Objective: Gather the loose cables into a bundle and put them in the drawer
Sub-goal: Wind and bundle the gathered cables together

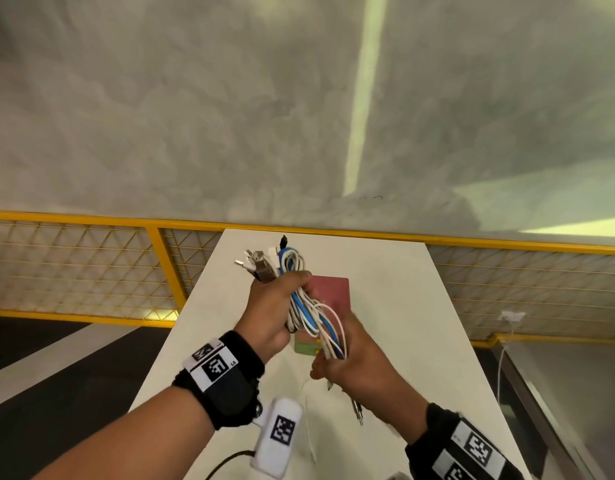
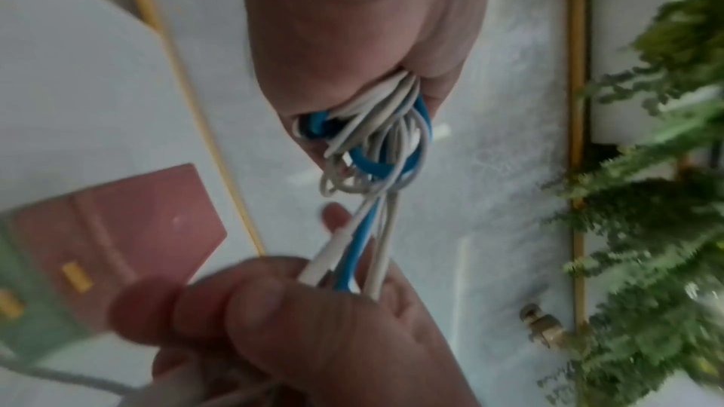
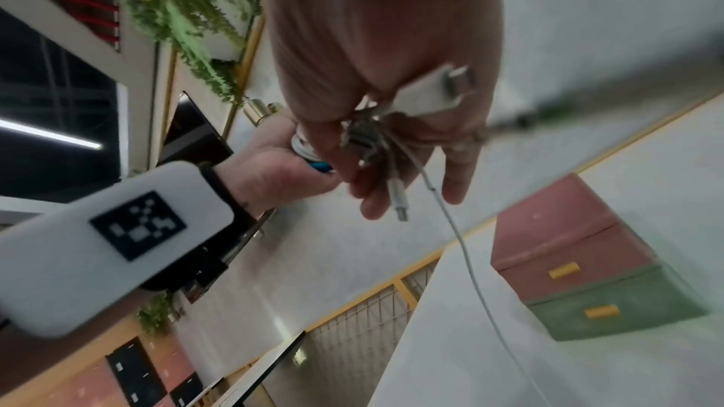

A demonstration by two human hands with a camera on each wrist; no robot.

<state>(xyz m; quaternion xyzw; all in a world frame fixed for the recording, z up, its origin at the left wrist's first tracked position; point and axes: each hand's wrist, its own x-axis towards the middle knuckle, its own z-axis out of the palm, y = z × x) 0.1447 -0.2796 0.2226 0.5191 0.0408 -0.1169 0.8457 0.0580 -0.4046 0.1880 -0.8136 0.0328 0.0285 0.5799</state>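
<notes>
I hold a bundle of white and blue cables (image 1: 307, 306) above the white table (image 1: 420, 306). My left hand (image 1: 285, 292) grips its upper part, and several plugs (image 1: 255, 263) stick out above the fist. My right hand (image 1: 330, 363) grips the lower strands. In the left wrist view the looped cables (image 2: 376, 147) run from my left hand (image 2: 352, 42) down into the right hand (image 2: 313, 321). From my right hand (image 3: 391, 135) one thin white cable (image 3: 470, 274) trails down. Behind the hands stands a small drawer box (image 3: 580, 259), pink over green, with both drawers closed.
A yellow mesh railing (image 1: 160, 265) runs along the table's far end and left side. A jack plug (image 1: 357, 410) dangles under my right hand. At the right a white cable hangs from a wall socket (image 1: 512, 317). Green plants (image 2: 646, 228) hang beyond the railing.
</notes>
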